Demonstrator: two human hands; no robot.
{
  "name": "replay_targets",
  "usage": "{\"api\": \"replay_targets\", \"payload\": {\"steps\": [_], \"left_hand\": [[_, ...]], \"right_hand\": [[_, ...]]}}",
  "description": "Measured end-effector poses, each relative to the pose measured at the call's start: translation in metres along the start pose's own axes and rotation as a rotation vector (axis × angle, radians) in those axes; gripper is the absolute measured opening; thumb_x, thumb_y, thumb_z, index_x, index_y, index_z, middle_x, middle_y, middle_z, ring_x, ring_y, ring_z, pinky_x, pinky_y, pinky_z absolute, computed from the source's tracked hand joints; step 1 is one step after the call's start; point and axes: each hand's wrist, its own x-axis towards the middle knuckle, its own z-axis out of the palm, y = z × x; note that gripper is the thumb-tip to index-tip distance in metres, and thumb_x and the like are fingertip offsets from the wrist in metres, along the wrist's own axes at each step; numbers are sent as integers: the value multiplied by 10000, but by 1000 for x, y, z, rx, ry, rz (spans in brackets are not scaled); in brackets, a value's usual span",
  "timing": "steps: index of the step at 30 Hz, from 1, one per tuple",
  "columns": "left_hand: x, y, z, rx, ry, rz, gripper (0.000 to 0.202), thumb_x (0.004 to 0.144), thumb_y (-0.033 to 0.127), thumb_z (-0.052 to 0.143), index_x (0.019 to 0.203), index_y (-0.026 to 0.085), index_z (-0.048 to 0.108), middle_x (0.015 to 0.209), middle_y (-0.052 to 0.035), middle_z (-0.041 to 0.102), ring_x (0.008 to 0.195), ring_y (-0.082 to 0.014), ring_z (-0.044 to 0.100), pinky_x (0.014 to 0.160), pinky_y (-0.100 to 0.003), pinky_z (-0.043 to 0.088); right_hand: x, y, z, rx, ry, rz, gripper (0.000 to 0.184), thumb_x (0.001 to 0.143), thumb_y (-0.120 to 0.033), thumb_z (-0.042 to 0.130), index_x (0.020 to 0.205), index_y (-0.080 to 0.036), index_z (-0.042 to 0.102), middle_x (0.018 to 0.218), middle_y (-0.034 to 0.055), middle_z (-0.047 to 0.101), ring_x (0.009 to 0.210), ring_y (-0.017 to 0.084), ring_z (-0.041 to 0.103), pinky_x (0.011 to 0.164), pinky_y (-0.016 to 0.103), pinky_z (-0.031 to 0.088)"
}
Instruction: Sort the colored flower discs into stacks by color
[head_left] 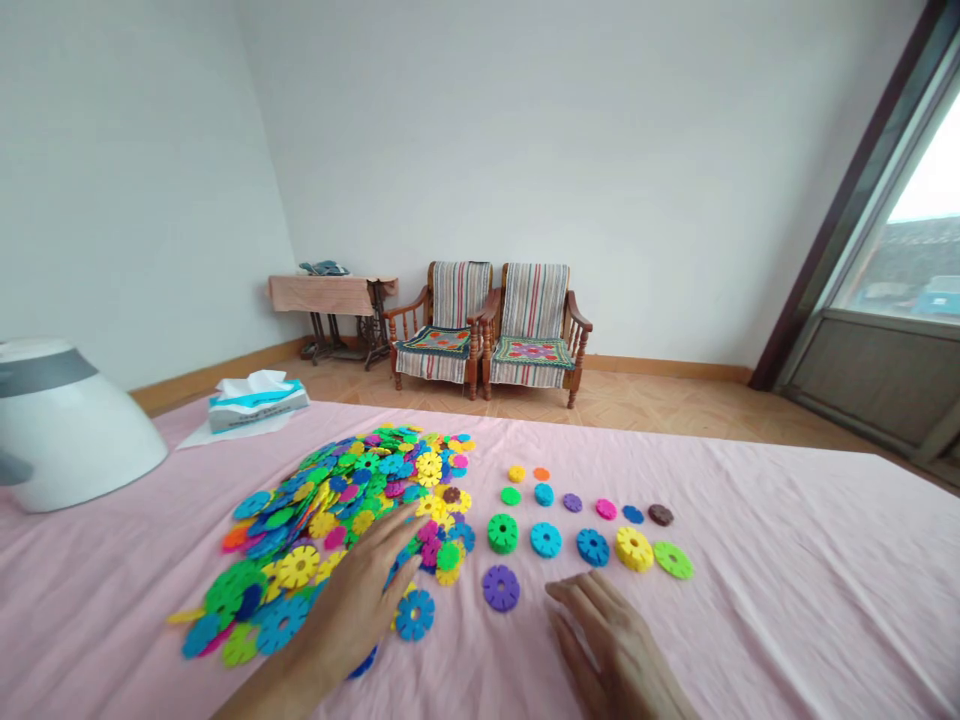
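A heap of notched plastic discs [330,500] in many colours lies on the left part of the pink-covered table. My left hand [367,575] rests over the heap's right side, fingers stretched out and thumb apart; nothing shows in its grip. A large blue disc [415,614] lies beside its thumb. My right hand [607,635] lies low over the cloth, fingers extended, holding nothing visible. Nearest to it are a flat purple disc [501,588] and a row of larger discs, including a green stack [502,533], a blue stack [592,546] and a yellow stack [634,548].
Smaller discs, such as a pink one [606,509] and a brown one [661,514], sit in rows behind the larger ones. A tissue box [259,405] and a white kettle-like vessel [75,440] stand at the left. Two wooden chairs [536,330] are beyond the table.
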Motion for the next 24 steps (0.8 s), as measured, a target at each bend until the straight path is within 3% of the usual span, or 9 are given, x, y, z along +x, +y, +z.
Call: {"api": "replay_targets", "payload": {"steps": [3, 5, 8, 11, 20, 24], "left_hand": [[-14, 3, -11, 36, -92, -4, 221, 856, 292, 528, 960, 275, 722, 1040, -58, 692, 1017, -246, 624, 882, -359, 496], [-21, 7, -14, 30, -170, -16, 130, 817, 288, 597, 857, 282, 721, 898, -29, 671, 906, -222, 626, 803, -309, 494], [-28, 11, -13, 18, -251, -70, 127, 719, 247, 693, 841, 279, 706, 908, -12, 634, 903, -215, 602, 800, -287, 470], [-29, 12, -9, -6, -297, -106, 155, 721, 233, 681, 869, 278, 688, 943, -12, 611, 938, -213, 587, 817, -283, 459], [-23, 23, -7, 38, -284, -76, 129, 675, 159, 637, 780, 227, 606, 879, -20, 614, 890, -225, 568, 780, -309, 432], [-23, 27, -7, -31, -283, -103, 271, 674, 168, 666, 930, 254, 642, 969, -27, 623, 998, -240, 548, 879, -342, 409]], "right_hand": [[-1, 1, 1, 49, -20, 26, 212, 911, -133, 409, 1041, -216, 556, 916, 64, 642, 841, 192, 614, 748, 318, 524], [-1, 1, 2, 67, -31, 35, 217, 912, -129, 406, 1045, -216, 554, 922, 64, 639, 845, 190, 613, 756, 316, 520], [0, -1, 2, 65, -50, 49, 208, 910, -130, 409, 1030, -220, 554, 919, 61, 635, 839, 191, 611, 753, 315, 515], [0, -1, 4, 43, -52, 61, 197, 912, -136, 406, 1008, -222, 556, 906, 58, 631, 833, 194, 608, 750, 316, 511], [-1, -1, 6, 11, -52, 35, 190, 913, -140, 409, 997, -224, 558, 888, 54, 630, 817, 193, 603, 737, 311, 505], [-2, -1, 7, 1, -53, 36, 184, 909, -138, 417, 988, -228, 557, 885, 52, 631, 820, 195, 605, 738, 311, 503]]}}
